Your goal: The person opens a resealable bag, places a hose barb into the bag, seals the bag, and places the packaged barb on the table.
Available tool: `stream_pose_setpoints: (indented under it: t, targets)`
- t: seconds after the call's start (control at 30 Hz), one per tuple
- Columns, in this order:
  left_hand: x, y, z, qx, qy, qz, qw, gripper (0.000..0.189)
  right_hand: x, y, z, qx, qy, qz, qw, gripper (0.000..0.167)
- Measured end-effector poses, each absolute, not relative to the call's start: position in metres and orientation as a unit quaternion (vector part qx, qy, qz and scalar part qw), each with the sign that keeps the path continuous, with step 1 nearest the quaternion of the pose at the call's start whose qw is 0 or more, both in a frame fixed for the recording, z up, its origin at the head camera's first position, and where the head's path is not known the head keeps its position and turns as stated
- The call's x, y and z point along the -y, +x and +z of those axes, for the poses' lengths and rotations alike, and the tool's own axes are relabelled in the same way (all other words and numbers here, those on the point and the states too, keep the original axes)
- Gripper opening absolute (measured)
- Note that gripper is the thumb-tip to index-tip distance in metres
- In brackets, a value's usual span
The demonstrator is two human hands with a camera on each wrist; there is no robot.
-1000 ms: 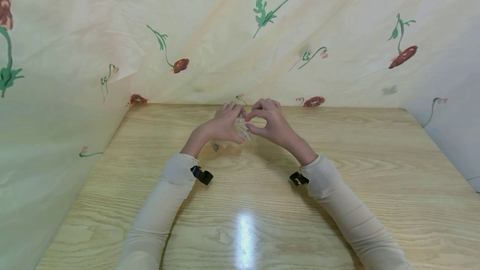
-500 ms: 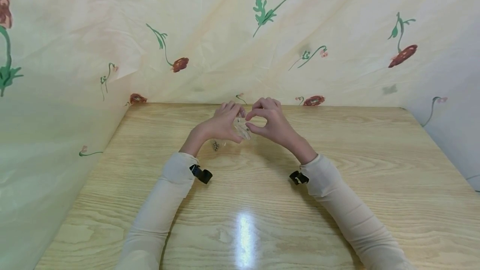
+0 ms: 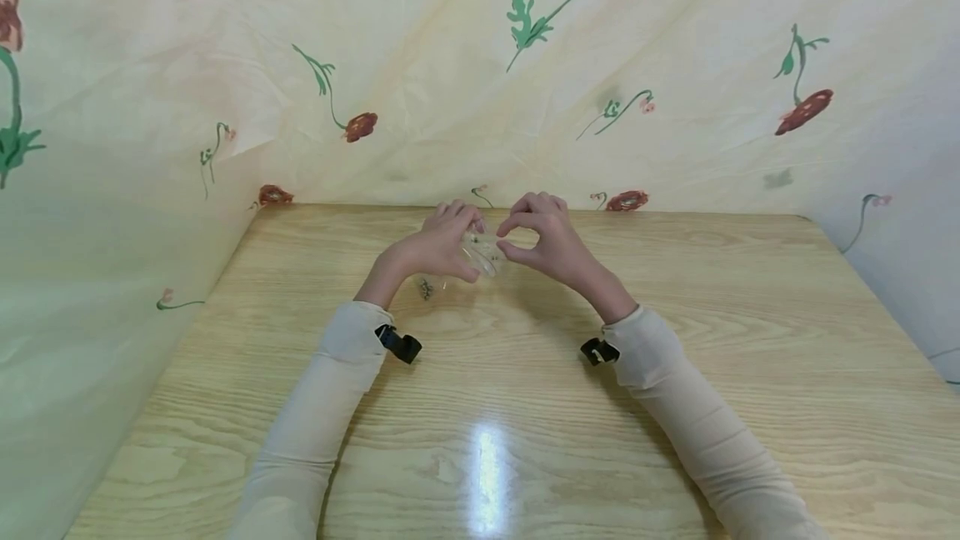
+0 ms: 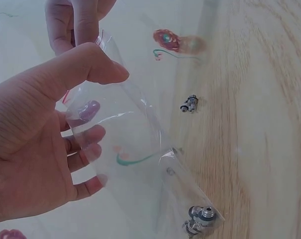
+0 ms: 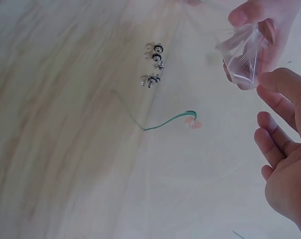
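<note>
A clear zip-lock bag with a red strip hangs in my left hand; the thumb lies across its near side and the fingers behind. In the head view, my left hand and right hand face each other over the table's far part. My right hand pinches the bag's edge between thumb and forefinger, its other fingers loosely bent. Small metal fittings with black rings sit at the bag's lower corner. More fittings appear beyond the bag's edge.
The wooden table reaches back to a flower-printed cloth, which also hangs at the left. Black straps are on both wrists. A bright light reflection lies on the table's near part.
My left hand has shifted slightly left, and the right hand slightly right, so the gap between them is a little wider. The bag still hangs between them.
</note>
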State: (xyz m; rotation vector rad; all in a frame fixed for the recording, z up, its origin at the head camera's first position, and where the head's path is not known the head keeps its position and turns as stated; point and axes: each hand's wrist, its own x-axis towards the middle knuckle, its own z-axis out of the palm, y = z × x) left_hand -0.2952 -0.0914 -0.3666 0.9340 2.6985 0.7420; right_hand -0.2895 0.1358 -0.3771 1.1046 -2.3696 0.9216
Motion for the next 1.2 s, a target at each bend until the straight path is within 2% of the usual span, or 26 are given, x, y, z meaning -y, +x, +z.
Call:
stream_pose_setpoints:
  t: [0.3, 0.63, 1.2]
  targets:
    - [0.092, -0.294, -0.363, -0.912, 0.306, 0.253, 0.104, 0.061, -0.14, -0.291, -0.377, 0.85, 0.383, 0.319, 0.173, 0.007]
    - [0.093, -0.296, -0.364, -0.915, 0.295, 0.256, 0.102, 0.06, -0.144, -0.293, -0.382, 0.867, 0.38, 0.293, 0.134, 0.006]
    - [0.098, -0.295, -0.362, -0.912, 0.299, 0.262, 0.101, 0.06, -0.134, -0.3, -0.391, 0.879, 0.405, 0.25, 0.023, 0.007]
